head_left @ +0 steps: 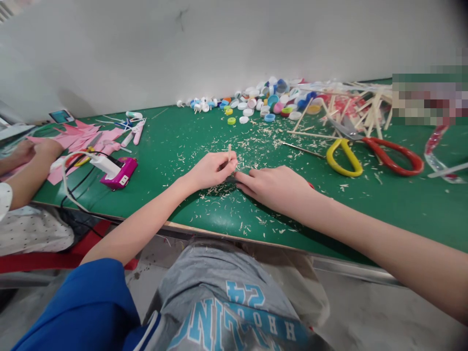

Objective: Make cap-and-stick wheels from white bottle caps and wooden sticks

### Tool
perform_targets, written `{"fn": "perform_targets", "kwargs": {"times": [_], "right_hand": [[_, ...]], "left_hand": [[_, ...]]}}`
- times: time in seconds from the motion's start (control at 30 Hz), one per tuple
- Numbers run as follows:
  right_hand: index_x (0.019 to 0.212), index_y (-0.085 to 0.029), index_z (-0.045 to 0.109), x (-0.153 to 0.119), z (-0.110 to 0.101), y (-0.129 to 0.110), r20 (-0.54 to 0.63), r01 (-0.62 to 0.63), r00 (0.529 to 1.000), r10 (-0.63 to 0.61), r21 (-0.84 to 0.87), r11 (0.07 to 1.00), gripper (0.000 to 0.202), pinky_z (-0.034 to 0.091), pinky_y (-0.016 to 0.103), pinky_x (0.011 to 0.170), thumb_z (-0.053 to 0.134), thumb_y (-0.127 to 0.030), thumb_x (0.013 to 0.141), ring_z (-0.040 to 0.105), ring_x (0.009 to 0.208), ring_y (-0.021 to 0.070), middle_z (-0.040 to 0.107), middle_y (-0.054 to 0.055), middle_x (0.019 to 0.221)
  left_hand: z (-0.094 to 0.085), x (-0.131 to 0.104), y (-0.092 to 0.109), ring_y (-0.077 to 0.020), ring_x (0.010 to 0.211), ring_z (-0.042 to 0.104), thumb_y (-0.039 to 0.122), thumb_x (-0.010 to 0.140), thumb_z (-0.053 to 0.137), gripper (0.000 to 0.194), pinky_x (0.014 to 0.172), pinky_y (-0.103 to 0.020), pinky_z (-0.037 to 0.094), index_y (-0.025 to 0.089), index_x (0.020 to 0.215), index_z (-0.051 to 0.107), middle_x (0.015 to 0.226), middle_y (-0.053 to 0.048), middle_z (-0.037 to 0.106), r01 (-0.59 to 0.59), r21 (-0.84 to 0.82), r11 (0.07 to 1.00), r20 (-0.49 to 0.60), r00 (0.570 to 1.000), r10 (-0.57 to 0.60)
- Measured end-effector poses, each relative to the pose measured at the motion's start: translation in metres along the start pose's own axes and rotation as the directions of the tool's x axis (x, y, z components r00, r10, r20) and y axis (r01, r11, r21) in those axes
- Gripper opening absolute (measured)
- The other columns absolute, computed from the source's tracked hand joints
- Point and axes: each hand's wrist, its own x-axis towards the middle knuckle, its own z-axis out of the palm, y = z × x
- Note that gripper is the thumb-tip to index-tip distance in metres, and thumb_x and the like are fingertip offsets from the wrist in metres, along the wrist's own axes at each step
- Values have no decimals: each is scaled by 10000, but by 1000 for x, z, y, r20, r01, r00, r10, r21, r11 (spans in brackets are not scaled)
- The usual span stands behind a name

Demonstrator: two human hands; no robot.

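One wooden stick (229,152) pinched in left hand (212,170) toward front edge of the bench (161,146), can't tell if right hand (274,184) grips anything.

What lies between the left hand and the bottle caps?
In the head view, pale shavings lie scattered on the green tabletop between the left hand and bottle caps.

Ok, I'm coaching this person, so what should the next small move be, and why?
Probably turn the wooden stick slightly in the left hand: pale shavings scattered on the green table suggest whittling, and the right hand is close by, though whatever it holds is mostly hidden.
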Motion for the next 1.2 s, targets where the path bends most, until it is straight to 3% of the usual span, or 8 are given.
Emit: {"fn": "perform_targets", "kwargs": {"times": [0.33, 0.57, 0.97, 1.2], "right_hand": [[1279, -229, 593, -1, -8, -2, 74, -17, 997, 17, -5, 1000, 405, 148, 318, 539, 265, -374, 1090, 601, 699, 164, 701, 46, 905], [1212, -214, 621, 0, -4, -2, 29, 0, 1000, 1, -10, 1000, 413, 133, 315, 527, 274, -404, 1092, 603, 686, 155, 690, 47, 861], [1126, -210, 659, 0, -1, 0, -104, -80, 991, 79, -11, 997, 457, 134, 325, 551, 239, -389, 1097, 578, 680, 158, 682, 45, 808], [1143, -206, 648, 0, -1, -1, -91, -99, 991, 97, -16, 995, 451, 127, 321, 549, 238, -388, 1099, 593, 701, 160, 686, 53, 823]], "left_hand": [[-1, 1, 7, -101, 563, 520, 385, 1072, 285, 463, 630, -261, 475, 218, 684, 473, 590, 19, 526, 74, -173, 982, -97, 991, -92], [5, 0, -3, -87, 550, 442, 466, 1066, 333, 419, 546, -242, 411, 224, 740, 435, 643, 39, 471, 56, -246, 968, -168, 981, -99], [6, 2, 0, -65, 500, 442, 608, 1025, 405, 464, 523, -221, 404, 223, 769, 446, 621, 65, 489, 29, -293, 956, -150, 986, -76], [6, 2, 0, -64, 519, 466, 619, 1022, 401, 479, 548, -223, 416, 221, 759, 442, 644, 60, 503, 31, -279, 960, -144, 987, -74]]}}
